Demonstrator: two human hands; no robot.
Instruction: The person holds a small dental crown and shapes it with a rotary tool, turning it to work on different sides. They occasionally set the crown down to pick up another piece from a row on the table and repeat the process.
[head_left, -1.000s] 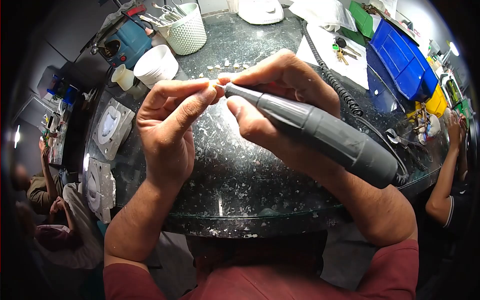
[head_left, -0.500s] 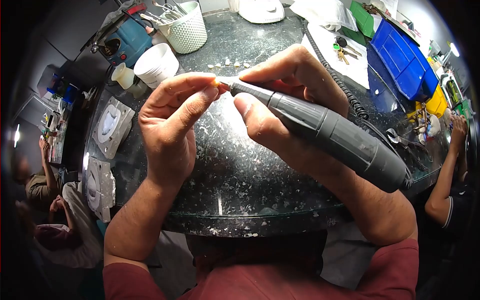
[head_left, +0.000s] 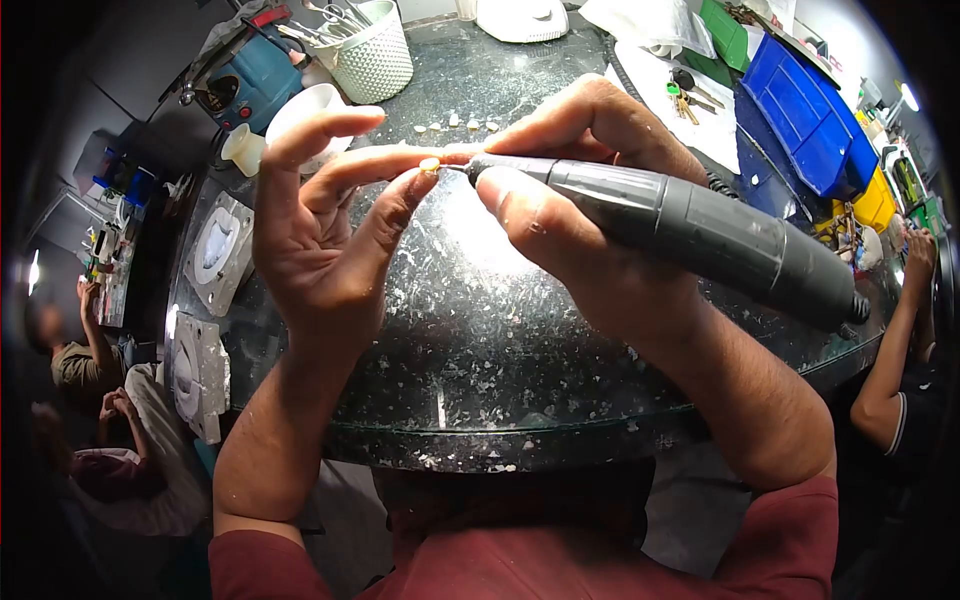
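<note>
My left hand pinches a tiny yellowish-white piece between thumb and a finger, with the index finger lifted away. My right hand is wrapped round a dark grey rotary handpiece, thumb near its nose. The thin metal bit points left and reaches the small piece or stops just beside it; which of these is too small to tell. Several small whitish pieces lie in a row on the dark speckled table, beyond my hands.
Two grey mould halves lie at the left. Behind them are white cups, a tool basket and a blue machine. Keys and blue bins are at the right. Other people sit at both sides.
My left index finger has lifted off the small piece, and that hand has turned. The handpiece has swung to a flatter angle, its rear end moving right and up.
</note>
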